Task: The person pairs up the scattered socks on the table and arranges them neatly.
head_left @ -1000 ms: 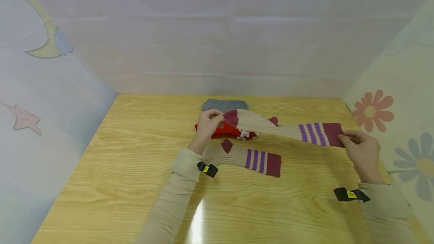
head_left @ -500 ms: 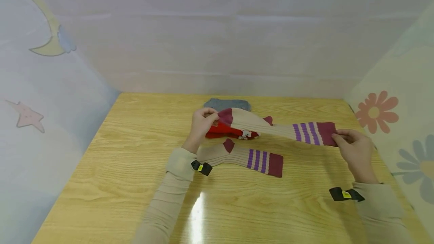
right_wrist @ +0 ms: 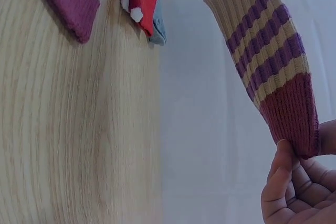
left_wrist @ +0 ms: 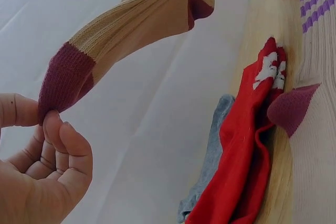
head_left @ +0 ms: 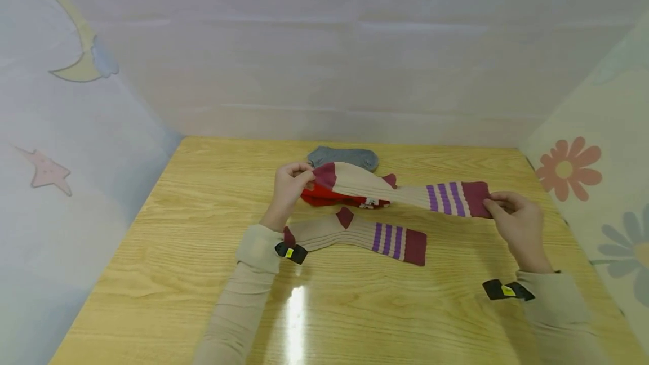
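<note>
A beige sock point(head_left: 362, 178) with maroon toe, heel and cuff and purple stripes hangs stretched sideways above the table. My left hand point(head_left: 291, 188) pinches its maroon toe point(left_wrist: 65, 74) between thumb and fingertips. At the other end, my right hand point(head_left: 519, 227) pinches the maroon cuff point(right_wrist: 291, 111). A matching beige sock point(head_left: 355, 234) lies flat on the table below, its toe end partly behind my left wrist strap. Between the two, red socks point(head_left: 324, 195) with a white figure lie partly hidden under the held sock in the head view.
Grey socks point(head_left: 345, 157) lie at the back, behind the red ones. The wooden table point(head_left: 405, 308) meets a pale back wall point(head_left: 324, 72) and printed side walls. Black straps with yellow marks sit on both wrists.
Both hands have shifted a little to the left in the head view, carrying the stretched sock with them. More of the lower sock's toe shows. The grips are the same.
</note>
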Tool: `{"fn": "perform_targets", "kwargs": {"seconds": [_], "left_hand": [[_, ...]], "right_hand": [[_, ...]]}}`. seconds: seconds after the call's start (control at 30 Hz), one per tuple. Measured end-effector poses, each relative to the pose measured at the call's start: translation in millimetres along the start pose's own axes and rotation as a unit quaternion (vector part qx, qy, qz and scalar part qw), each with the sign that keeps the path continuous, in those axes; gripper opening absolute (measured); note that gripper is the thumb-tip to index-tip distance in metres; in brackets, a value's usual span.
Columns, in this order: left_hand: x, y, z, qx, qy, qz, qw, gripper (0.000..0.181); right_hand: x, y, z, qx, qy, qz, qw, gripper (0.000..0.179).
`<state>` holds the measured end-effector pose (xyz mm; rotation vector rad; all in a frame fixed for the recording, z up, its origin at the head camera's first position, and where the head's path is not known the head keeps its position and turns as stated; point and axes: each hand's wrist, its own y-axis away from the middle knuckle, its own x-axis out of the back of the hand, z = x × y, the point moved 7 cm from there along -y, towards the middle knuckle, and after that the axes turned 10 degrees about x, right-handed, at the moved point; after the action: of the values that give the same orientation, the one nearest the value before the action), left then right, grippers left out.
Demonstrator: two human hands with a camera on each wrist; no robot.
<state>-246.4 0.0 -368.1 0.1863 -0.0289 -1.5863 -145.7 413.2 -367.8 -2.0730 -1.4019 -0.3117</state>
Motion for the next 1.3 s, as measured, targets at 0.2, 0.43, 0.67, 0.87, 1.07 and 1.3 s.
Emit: {"fn": "perform_targets", "kwargs": {"seconds": [0.2, 0.43, 0.67, 0.87, 1.07, 1.3], "left_hand": [[8.6, 3.7, 2.8, -0.010, -0.002, 0.008, 0.9999, 0.008], [21.3, 7.2, 1.4, -0.013, -0.009, 0.015, 0.9998, 0.008], [29.4, 11.9, 1.0, -0.016, -0.003, 0.018, 0.9997, 0.007], [33.9, 15.2, -1.0, -0.017, -0.005, 0.019, 0.9997, 0.007], [40.7, 17.7, -2.8, -0.020, 0.000, 0.021, 0.9996, 0.007], [48.3, 20.6, -2.7, -0.020, 0.001, 0.030, 0.9993, 0.007]], "right_hand": [[-7.8, -2.9, 13.0, 0.020, -0.006, -0.004, 0.9998, 0.023], [-17.4, -4.1, 19.1, 0.026, -0.030, -0.005, 0.9992, 0.020], [-35.0, -17.9, 101.3, 0.054, -0.003, 0.000, 0.9985, 0.022], [-30.1, -2.2, 9.1, 0.043, -0.075, -0.013, 0.9962, 0.018], [-33.5, 3.2, -17.2, 0.039, -0.019, -0.031, 0.9986, 0.022], [-42.3, 1.7, -9.2, 0.035, -0.029, -0.023, 0.9987, 0.018]]}}
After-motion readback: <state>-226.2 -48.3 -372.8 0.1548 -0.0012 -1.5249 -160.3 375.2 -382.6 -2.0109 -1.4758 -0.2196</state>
